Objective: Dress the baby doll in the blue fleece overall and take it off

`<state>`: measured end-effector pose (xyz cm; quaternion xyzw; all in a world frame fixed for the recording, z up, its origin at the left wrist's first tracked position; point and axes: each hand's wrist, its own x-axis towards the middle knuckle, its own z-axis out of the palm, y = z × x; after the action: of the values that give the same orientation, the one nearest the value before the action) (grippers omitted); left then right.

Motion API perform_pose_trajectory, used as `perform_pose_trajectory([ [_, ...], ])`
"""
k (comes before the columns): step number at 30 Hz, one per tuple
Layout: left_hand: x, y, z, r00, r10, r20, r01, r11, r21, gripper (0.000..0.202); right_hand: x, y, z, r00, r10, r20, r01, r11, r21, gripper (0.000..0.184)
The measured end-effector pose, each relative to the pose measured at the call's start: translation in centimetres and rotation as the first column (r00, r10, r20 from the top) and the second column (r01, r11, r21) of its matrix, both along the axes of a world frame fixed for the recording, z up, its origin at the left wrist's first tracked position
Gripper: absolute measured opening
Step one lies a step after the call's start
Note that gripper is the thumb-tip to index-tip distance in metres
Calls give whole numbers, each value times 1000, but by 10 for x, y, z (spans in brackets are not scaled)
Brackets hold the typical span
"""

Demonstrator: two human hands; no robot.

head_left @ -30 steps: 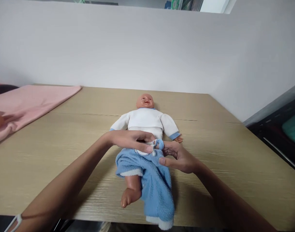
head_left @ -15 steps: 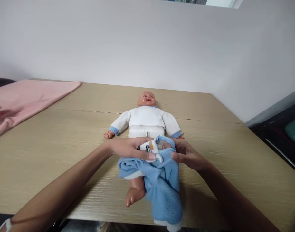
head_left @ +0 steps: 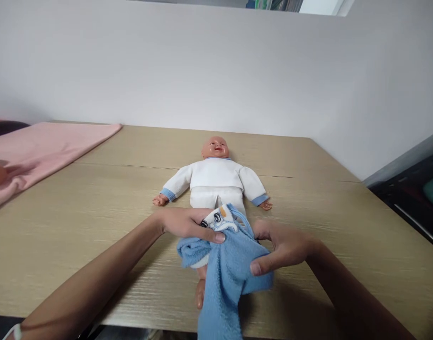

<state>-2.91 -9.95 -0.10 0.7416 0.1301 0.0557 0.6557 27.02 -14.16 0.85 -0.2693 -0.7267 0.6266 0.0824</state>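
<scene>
A baby doll (head_left: 216,174) in a white top with blue cuffs lies on its back, head away from me. Blue fleece trousers (head_left: 223,269) with a white face patch are bunched around its lower legs. One small foot pokes out at the left leg hem; the other foot is hidden in the cloth. My left hand (head_left: 190,224) grips the waistband at the patch, thumb on top. On the other side my right hand (head_left: 282,245) holds the blue fabric between thumb and fingers. The right trouser leg hangs toward the table's front edge.
The wooden table (head_left: 113,226) meets a white wall (head_left: 202,66) at the back. A pink cloth (head_left: 60,144) lies at the far left with an orange-brown object on it. Dark equipment (head_left: 408,203) stands beyond the table's right side.
My right hand has moved lower and slightly right along the trousers, its thumb further down. The hanging trouser leg has swung left, and the visible foot is now more covered.
</scene>
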Motion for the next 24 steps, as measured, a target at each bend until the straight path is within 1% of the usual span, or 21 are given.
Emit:
perform_pose_trajectory([
  [1, 0, 0, 0, 1000, 14, -21, -14, 1000, 19, 47, 1, -1, -3, 999, -6, -50, 4, 999, -37, 51],
  [3, -1, 0, -2, 999, 10, -53, -9, 1000, 8, 49, 2, -2, -9, 974, -73, -214, 46, 991, -129, 51],
  [5, -2, -1, -4, 997, -43, -63, 38, 997, -70, 53, 0, -2, -15, 924, -154, -351, 85, 975, -204, 50],
  [7, -3, 0, -7, 994, -93, -62, 84, 986, -144, 61, -4, -1, -18, 893, -211, -397, 119, 963, -243, 48],
  [8, -3, 0, -8, 993, -101, -63, 90, 983, -159, 64, -5, 0, -17, 894, -230, -384, 136, 957, -258, 47],
  [10, -3, 1, -9, 996, -84, -43, 78, 988, -137, 64, -8, 1, -14, 919, -228, -322, 138, 950, -279, 51],
  [12, -2, 2, -10, 998, -61, 2, 61, 993, -96, 62, -10, 0, -9, 960, -150, -236, 79, 955, -285, 58],
  [14, -1, 3, -11, 997, -60, 39, 63, 995, -84, 62, -9, -2, -5, 990, -53, -133, 12, 957, -289, 65],
  [16, -1, 4, -12, 998, -50, 46, 53, 995, -87, 62, -8, -6, -2, 999, -25, -42, 12, 960, -279, 72],
  [18, -1, 4, -13, 999, 1, 43, 2, 997, -78, 63, -7, -9, -2, 998, -69, -2, 66, 966, -250, 79],
  [20, -3, 5, -13, 998, 64, 20, -62, 997, -52, 63, -5, -12, -7, 989, -147, -23, 136, 958, -253, 82],
  [22, -5, 5, -14, 994, 104, -13, -105, 994, -35, 62, -3, -13, -15, 960, -263, -94, 224, 926, -306, 81],
  [24, -6, 6, -16, 991, 128, -31, -129, 990, -50, 63, -1, -13, -24, 916, -372, -152, 295, 878, -377, 76],
])
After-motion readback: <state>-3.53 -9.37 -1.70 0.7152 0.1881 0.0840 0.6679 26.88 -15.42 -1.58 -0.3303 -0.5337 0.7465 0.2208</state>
